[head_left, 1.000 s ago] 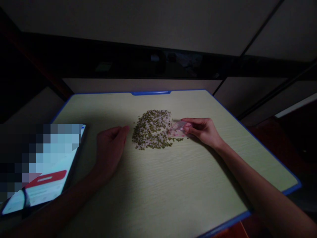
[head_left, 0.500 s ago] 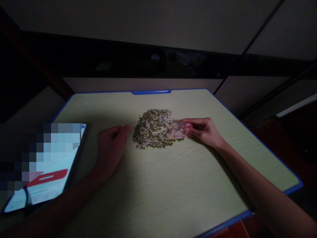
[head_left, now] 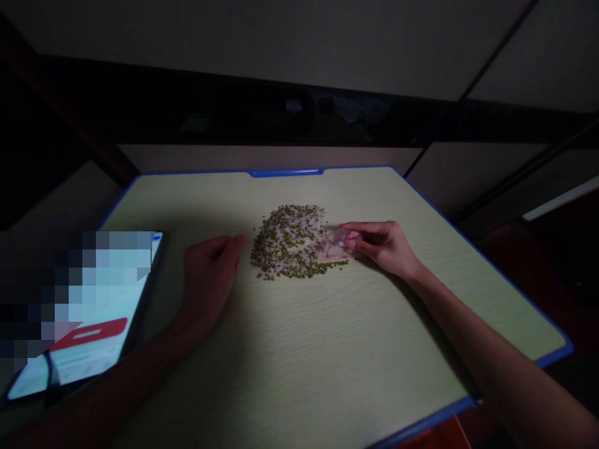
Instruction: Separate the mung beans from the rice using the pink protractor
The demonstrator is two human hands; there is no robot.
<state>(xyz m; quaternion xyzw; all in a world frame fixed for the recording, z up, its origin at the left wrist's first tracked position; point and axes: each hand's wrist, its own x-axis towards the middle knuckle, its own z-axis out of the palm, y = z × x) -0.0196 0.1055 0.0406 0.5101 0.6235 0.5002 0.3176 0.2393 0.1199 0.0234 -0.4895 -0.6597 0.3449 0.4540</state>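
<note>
Plastic [head_left: 329,247], clear with reddish marks, is being held in the narrow grip of the right hand [head_left: 387,248] at the right edge of 1 heap of green and pale grains [head_left: 283,240] on the surface [head_left: 327,349]. The left hand [head_left: 208,280], curled, is being held near the heap's left side, and whether anything is being gripped there cannot be told. Grains could end up being scattered if the thin-looking plastic is being pushed too abruptly.

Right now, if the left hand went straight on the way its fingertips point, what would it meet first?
Likely the pile of green and pale grains, at its left side; how high the left hand sits is unclear.
</note>
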